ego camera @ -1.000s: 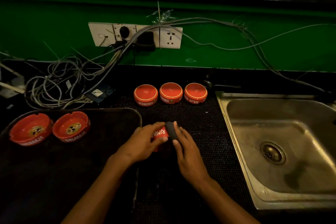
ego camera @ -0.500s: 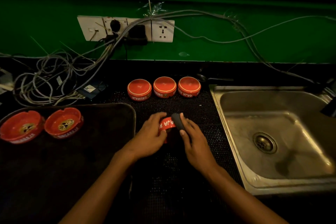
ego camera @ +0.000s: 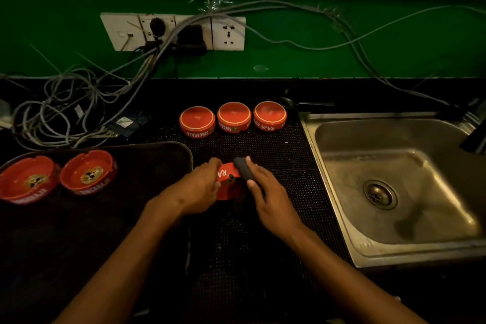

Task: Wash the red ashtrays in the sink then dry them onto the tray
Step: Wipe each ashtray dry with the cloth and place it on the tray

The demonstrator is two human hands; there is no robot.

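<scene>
My left hand (ego camera: 196, 189) grips a red ashtray (ego camera: 229, 181) tilted on its side over the black mat. My right hand (ego camera: 268, 194) holds a dark cloth (ego camera: 243, 169) pressed against that ashtray's rim. Three red ashtrays lie upside down in a row at the back of the mat, at left (ego camera: 197, 121), middle (ego camera: 234, 117) and right (ego camera: 269, 116). Two more red ashtrays, one (ego camera: 27, 179) beside the other (ego camera: 88, 172), sit upright on the dark tray (ego camera: 157, 155) at the left. The steel sink (ego camera: 394, 187) is at the right.
A tangle of grey cables (ego camera: 65, 113) lies at the back left below a wall socket strip (ego camera: 173, 31). A black perforated mat (ego camera: 263, 150) covers the counter between tray and sink. A dark spoon-like object (ego camera: 289, 102) lies behind the sink's corner.
The ashtray has been turned in my left hand, showing different lettering. My right hand with the cloth has shifted slightly along its rim. The camera view drifted a little.
</scene>
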